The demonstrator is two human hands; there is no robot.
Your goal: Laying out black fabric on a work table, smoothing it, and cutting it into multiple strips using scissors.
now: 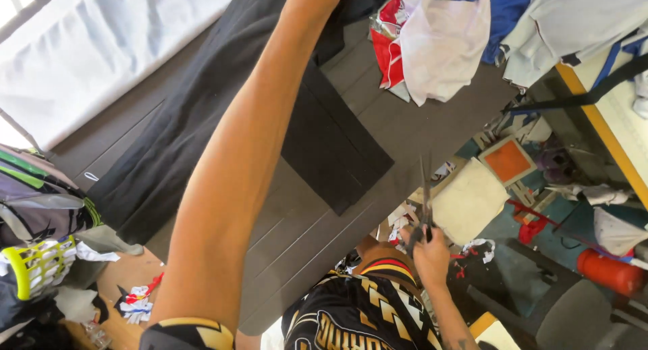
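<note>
Nearest to me, my right hand (430,254) hangs just off the desk (304,242) edge, its grip clenched on a pair of dark scissors (425,201) whose blades point up and away, close together. My left arm runs the full length of the view; the left hand is out of the picture at the top, so I cannot tell what it grasps. Under that arm lies a long strip of black fabric (182,141), with a folded black panel (334,151) beside it on the dark planks. Farther off sits a heap of white, red and blue cloth (445,39). My worry: the blades are held in the air beside my body, and a slip could nick my forearm or snag the black fabric.
</note>
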